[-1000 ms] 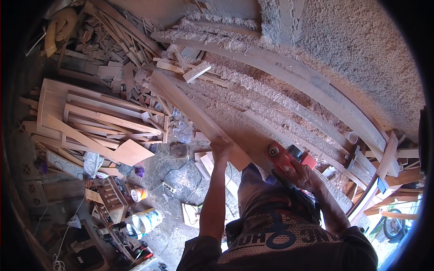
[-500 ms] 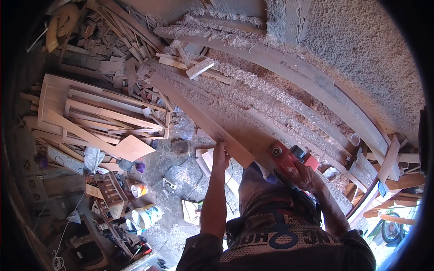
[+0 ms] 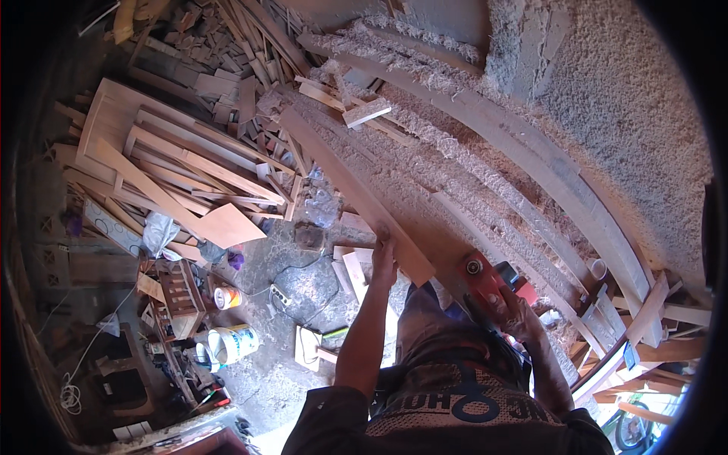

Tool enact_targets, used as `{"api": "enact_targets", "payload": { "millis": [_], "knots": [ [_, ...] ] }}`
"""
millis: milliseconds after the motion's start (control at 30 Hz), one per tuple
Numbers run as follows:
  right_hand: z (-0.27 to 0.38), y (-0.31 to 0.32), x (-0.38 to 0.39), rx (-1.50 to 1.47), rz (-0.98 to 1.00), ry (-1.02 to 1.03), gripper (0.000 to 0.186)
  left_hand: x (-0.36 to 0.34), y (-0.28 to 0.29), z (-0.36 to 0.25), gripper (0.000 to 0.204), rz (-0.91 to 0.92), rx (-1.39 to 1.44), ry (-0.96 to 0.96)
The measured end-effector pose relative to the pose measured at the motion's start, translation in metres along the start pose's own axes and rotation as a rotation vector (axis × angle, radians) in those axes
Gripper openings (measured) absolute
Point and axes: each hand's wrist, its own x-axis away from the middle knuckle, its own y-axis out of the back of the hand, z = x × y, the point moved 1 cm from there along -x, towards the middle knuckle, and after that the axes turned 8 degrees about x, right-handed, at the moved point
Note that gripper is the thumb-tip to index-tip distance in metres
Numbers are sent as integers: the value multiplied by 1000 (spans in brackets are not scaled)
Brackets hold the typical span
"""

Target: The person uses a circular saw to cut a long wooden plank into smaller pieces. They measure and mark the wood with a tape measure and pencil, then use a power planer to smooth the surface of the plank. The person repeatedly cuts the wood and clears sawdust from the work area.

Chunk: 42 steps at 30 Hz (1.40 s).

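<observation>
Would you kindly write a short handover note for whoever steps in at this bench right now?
Left hand: flat on the near edge of the long wooden plank, steadying it.
Right hand: grip closed on the red power planer, which sits at the plank's near end.
Done: thick shavings cover the bench, so much planing is already behind.
Left: I cannot tell how much of the plank still needs passes.

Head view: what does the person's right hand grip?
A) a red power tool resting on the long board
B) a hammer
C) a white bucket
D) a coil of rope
A: the right hand is wrapped over a red power tool that sits on the long board, while the left hand steadies the board's near edge.
</observation>
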Motion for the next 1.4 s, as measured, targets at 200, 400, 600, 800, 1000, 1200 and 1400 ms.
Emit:
{"api": "enact_targets", "payload": {
  "millis": [200,400,600,800,1000,1200,1400],
  "knots": [
    [-6,-13,10,-169,182,-235,48,19,-4,12,65,62,-58,106],
    [-11,-9,14,-56,97,-23,70,26,-44,10,74,-416,-810,-308],
    [-33,-26,31,-70,161,-14,109,31,-62,8,87,-334,-730,-359],
    [-10,-13,3,-399,305,-625,45,31,-39,40,72,67,-14,-444],
    [62,47,-49,-619,305,-793,71,128,12,43,34,467,-1039,-504],
    [91,29,-87,-616,388,-641,59,161,108,100,32,646,-1210,-262],
    [145,-51,-153,-356,674,-445,45,179,223,189,31,-48,-1248,-169]
  ]
}}
